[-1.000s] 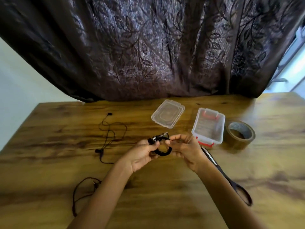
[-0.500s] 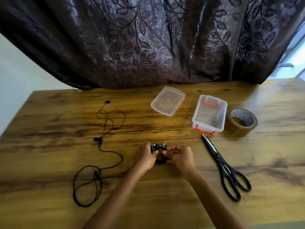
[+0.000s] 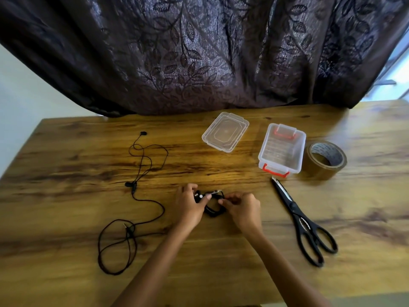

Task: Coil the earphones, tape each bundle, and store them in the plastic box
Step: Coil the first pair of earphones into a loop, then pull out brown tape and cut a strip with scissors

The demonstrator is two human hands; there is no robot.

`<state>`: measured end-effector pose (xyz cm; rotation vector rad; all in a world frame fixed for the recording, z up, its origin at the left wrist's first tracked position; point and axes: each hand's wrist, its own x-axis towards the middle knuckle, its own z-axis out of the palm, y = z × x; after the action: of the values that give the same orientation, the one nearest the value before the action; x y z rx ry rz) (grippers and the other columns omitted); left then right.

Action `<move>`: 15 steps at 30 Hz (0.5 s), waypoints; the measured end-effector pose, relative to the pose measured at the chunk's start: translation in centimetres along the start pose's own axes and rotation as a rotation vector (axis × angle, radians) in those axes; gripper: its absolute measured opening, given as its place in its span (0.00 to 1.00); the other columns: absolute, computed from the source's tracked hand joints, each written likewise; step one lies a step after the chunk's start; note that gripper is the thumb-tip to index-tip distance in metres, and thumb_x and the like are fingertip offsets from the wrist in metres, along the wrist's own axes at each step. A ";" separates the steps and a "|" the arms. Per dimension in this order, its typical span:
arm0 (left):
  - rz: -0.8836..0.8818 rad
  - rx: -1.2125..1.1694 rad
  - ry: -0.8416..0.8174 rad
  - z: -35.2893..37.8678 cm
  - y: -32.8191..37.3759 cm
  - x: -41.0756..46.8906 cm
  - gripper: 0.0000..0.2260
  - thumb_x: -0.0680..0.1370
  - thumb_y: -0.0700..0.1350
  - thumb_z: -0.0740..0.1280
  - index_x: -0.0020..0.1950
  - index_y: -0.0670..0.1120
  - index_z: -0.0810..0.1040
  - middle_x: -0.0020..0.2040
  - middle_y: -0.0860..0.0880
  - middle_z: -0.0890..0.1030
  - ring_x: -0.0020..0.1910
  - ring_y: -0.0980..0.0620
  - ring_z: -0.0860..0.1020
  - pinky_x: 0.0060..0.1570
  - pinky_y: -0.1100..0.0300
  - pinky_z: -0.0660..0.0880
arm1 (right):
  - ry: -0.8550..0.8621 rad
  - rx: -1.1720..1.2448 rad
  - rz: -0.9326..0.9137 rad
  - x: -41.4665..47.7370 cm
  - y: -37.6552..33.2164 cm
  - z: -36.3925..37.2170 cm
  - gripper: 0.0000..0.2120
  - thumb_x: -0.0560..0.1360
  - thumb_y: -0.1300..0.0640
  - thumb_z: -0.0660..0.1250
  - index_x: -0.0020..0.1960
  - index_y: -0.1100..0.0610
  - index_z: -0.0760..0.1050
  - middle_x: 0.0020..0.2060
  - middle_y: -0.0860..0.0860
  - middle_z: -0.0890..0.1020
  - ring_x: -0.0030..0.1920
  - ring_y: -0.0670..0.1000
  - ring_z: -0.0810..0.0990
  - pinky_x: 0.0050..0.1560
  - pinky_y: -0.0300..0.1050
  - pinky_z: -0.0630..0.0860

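Note:
A small black coil of earphone cable (image 3: 213,211) lies between my hands at the middle of the wooden table (image 3: 66,165). My left hand (image 3: 190,207) pinches its left side and my right hand (image 3: 243,211) pinches its right side. A shiny strip runs across the top of the coil. A second pair of black earphones (image 3: 141,196) lies loose and uncoiled to the left. The clear plastic box (image 3: 281,149) with red latches stands open at the back right. Its clear lid (image 3: 225,131) lies beside it, to the left.
A roll of brown tape (image 3: 325,159) stands right of the box. Black scissors (image 3: 303,222) lie shut to the right of my right hand, tips toward the box. A dark patterned curtain (image 3: 199,52) hangs behind the table's far edge.
Both hands have come down toward the table with the coil. The view has tilted down, so the scissors and the loose earphones now show in full.

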<state>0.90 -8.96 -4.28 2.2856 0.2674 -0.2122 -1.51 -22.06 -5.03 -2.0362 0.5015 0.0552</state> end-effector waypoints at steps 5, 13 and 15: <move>0.005 -0.075 0.009 -0.4 0.1 0.0 0.17 0.77 0.51 0.63 0.62 0.43 0.71 0.61 0.45 0.72 0.58 0.50 0.72 0.53 0.60 0.71 | -0.044 0.021 -0.040 0.1 0.0 -0.2 0.12 0.70 0.54 0.72 0.51 0.56 0.81 0.41 0.45 0.82 0.39 0.35 0.75 0.33 0.24 0.69; -0.018 -0.154 0.033 -0.7 0.0 0.1 0.14 0.78 0.48 0.63 0.61 0.44 0.71 0.60 0.46 0.73 0.52 0.55 0.72 0.46 0.64 0.68 | -0.030 0.073 -0.060 0.1 0.1 -0.4 0.11 0.72 0.53 0.70 0.52 0.57 0.79 0.41 0.45 0.81 0.40 0.35 0.75 0.35 0.23 0.71; -0.019 -0.152 0.023 -0.8 -0.1 0.3 0.13 0.78 0.49 0.62 0.60 0.45 0.71 0.59 0.47 0.73 0.51 0.54 0.73 0.46 0.63 0.69 | -0.021 0.071 -0.056 0.2 0.1 -0.5 0.11 0.72 0.53 0.70 0.52 0.56 0.79 0.40 0.45 0.80 0.40 0.37 0.76 0.35 0.24 0.71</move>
<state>1.17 -8.27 -3.88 2.1369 0.3072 -0.1696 -1.46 -22.56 -4.94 -1.9770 0.4275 0.0247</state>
